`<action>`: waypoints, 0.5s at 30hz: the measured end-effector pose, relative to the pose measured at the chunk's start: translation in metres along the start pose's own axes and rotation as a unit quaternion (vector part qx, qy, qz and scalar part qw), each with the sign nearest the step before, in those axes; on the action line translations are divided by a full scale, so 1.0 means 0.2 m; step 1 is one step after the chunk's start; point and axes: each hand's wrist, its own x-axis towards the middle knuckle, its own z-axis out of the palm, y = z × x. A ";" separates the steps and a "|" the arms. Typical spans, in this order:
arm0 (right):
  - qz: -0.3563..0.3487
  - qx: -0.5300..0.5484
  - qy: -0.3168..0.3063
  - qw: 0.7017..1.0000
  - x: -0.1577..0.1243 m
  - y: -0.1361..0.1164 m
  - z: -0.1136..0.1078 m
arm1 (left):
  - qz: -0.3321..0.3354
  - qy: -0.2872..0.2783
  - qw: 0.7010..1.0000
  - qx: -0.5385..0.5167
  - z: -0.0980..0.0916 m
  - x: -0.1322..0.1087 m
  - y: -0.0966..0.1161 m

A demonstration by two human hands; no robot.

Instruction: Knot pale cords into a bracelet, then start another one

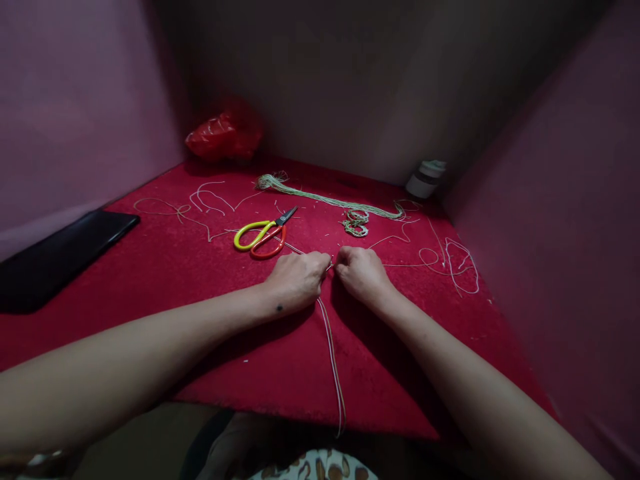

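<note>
My left hand (299, 275) is closed on thin pale cords (329, 333), which hang from it down over the table's front edge. Close beside it, my right hand (364, 275) is closed too, its fingertips pinching the cord at a small gap between the two fists. More cord runs off to the right from behind the right hand. The pinched spot is mostly hidden by my fingers. Just beyond my left hand lie scissors (267, 235) with one yellow and one red handle, blades pointing away to the right.
On the red table (200, 280), a long cord bundle (325, 199) and small knotted loops (356, 223) lie farther back. Loose cord (463, 267) curls at right. A black phone-like slab (65, 257), a red plastic bag (225, 137) and a white-lidded jar (426, 179) stand near the walls.
</note>
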 end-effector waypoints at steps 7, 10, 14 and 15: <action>0.015 0.014 0.005 1.000 -0.01 -0.01 0.00 | -0.009 -0.002 1.000 -0.011 -0.01 0.00 0.00; 0.014 0.035 0.012 0.999 -0.02 -0.01 0.01 | -0.015 0.000 1.000 -0.013 -0.02 -0.01 0.01; 0.002 0.087 0.008 0.996 -0.03 0.02 0.01 | -0.014 -0.005 1.000 -0.027 -0.04 -0.03 0.03; -0.001 0.104 0.003 0.995 -0.03 0.03 0.00 | -0.010 -0.009 0.999 -0.033 -0.05 -0.04 0.03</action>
